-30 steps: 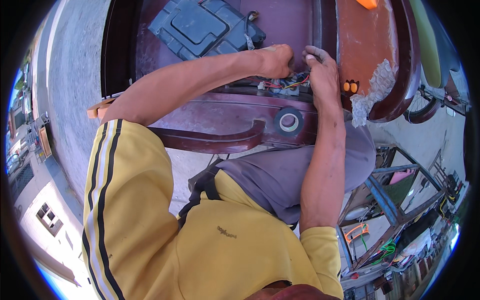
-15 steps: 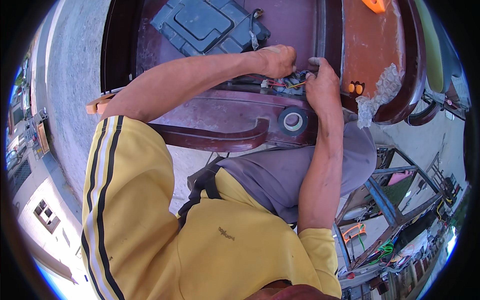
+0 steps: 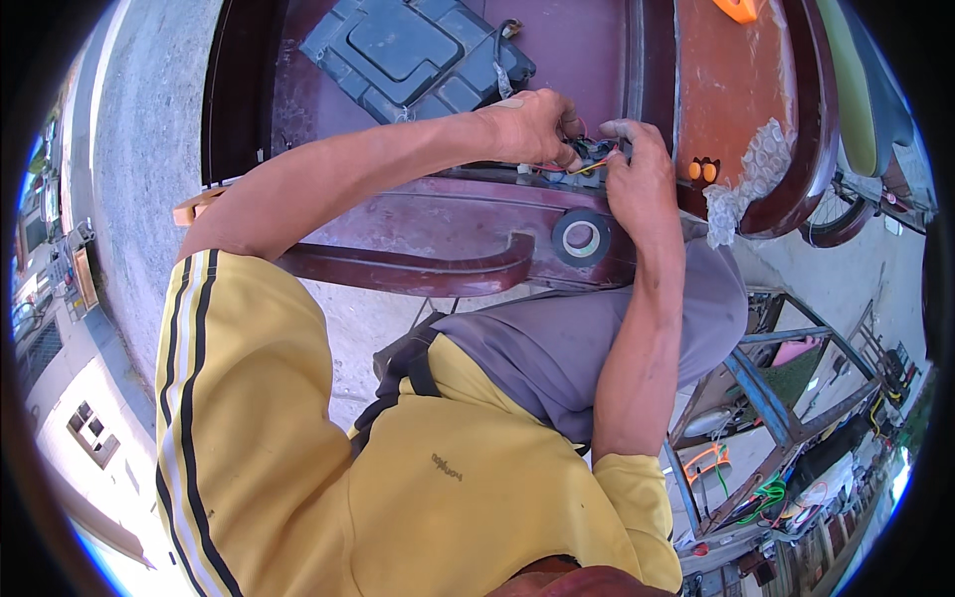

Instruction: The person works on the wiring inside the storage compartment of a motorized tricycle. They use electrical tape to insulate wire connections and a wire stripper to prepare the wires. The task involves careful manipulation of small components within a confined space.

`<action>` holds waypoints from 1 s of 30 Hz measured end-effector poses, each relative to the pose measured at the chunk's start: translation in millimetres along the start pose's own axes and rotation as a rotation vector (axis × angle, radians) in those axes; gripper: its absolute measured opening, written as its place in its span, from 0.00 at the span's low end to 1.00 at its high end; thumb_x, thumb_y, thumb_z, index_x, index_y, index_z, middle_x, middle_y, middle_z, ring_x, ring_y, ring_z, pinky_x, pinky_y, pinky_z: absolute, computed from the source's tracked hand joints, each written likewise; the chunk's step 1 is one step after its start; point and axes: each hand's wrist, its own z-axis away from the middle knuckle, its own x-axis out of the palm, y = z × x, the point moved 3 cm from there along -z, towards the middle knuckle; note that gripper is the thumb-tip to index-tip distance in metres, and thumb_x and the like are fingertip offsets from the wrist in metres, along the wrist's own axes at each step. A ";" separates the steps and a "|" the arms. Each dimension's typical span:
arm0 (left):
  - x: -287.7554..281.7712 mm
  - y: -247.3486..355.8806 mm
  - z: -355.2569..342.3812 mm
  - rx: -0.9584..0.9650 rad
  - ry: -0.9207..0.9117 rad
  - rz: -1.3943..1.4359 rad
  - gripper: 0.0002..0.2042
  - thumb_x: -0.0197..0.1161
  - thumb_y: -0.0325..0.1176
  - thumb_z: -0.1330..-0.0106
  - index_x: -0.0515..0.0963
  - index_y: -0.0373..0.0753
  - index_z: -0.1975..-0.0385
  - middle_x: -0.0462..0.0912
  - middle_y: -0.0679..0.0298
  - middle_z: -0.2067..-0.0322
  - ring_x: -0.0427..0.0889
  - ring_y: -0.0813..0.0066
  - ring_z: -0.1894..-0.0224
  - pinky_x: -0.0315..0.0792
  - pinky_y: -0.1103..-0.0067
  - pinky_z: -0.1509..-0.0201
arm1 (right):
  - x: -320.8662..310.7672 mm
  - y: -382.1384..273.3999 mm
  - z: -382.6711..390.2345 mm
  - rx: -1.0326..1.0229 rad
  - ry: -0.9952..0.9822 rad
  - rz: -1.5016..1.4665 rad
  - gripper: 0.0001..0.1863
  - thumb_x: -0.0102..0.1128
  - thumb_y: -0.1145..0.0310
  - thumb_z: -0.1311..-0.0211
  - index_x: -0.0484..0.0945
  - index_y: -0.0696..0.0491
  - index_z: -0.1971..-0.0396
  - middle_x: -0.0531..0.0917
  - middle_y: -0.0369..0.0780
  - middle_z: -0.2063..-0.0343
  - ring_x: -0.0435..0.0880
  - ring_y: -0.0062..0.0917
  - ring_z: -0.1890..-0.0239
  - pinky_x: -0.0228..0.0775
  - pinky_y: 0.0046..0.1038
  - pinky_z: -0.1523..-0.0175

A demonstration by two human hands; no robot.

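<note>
My left hand (image 3: 542, 129) reaches over a bundle of coloured wires and connectors (image 3: 587, 159) in the maroon body (image 3: 418, 214), fingers curled down among them; what they hold is unclear. Just right of it, my right hand (image 3: 642, 169) has bent fingers pinched on the wires, thumb near a yellow one. Behind my left hand lies a dark grey plastic case (image 3: 398, 55) with a short cable end. A roll of dark tape (image 3: 565, 249) lies on the maroon panel below the wires.
At right are an orange-brown panel (image 3: 726, 90) with bubble wrap (image 3: 761, 159), a small orange item (image 3: 701, 171), an orange tool (image 3: 736, 8), a green seat (image 3: 846, 99), a wheel (image 3: 831, 224) and a metal frame (image 3: 766, 398) with cables. Pavement (image 3: 149, 159) runs along the left.
My left hand has shifted slightly left, its fingers lower among the wires. My right hand has come slightly down from where it was a second ago, its fingers more bent around the wires.
</note>
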 end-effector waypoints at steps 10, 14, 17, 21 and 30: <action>3.6 -8.4 -5.7 -0.234 0.015 0.612 0.16 0.70 0.21 0.42 0.79 0.27 0.54 0.87 0.60 0.66 0.82 0.76 0.67 0.75 0.80 0.65 | 3.6 -0.7 -2.8 0.064 -0.077 0.066 0.08 0.63 0.72 0.41 0.86 0.61 0.66 0.82 0.52 0.51 0.83 0.48 0.49 0.73 0.41 0.42; 4.2 -11.6 -7.6 -0.205 0.019 0.631 0.17 0.68 0.20 0.42 0.77 0.26 0.52 0.87 0.60 0.64 0.83 0.76 0.65 0.75 0.81 0.63 | 4.0 -2.1 -3.5 0.094 -0.092 0.057 0.09 0.67 0.71 0.44 0.86 0.61 0.68 0.82 0.52 0.51 0.83 0.48 0.50 0.73 0.41 0.42; 6.4 -12.5 -8.1 -0.186 0.030 0.644 0.17 0.69 0.21 0.42 0.79 0.28 0.52 0.87 0.60 0.64 0.83 0.76 0.66 0.76 0.80 0.62 | 9.3 0.9 -5.5 0.086 -0.076 0.083 0.09 0.68 0.71 0.45 0.86 0.61 0.69 0.82 0.52 0.52 0.83 0.48 0.51 0.73 0.40 0.43; 3.4 -15.6 -5.6 -0.165 0.074 0.457 0.16 0.67 0.21 0.41 0.79 0.30 0.52 0.87 0.60 0.65 0.83 0.76 0.66 0.77 0.79 0.62 | 6.4 -4.0 -6.1 0.158 -0.116 0.137 0.07 0.67 0.71 0.47 0.86 0.60 0.70 0.82 0.53 0.54 0.83 0.48 0.51 0.74 0.41 0.43; 1.9 -8.5 0.7 -0.061 -0.021 0.448 0.19 0.63 0.20 0.40 0.78 0.29 0.47 0.86 0.60 0.64 0.82 0.77 0.63 0.77 0.79 0.58 | 5.5 -2.0 -2.3 0.118 -0.059 0.142 0.06 0.65 0.73 0.47 0.86 0.60 0.70 0.82 0.53 0.54 0.83 0.47 0.52 0.75 0.42 0.44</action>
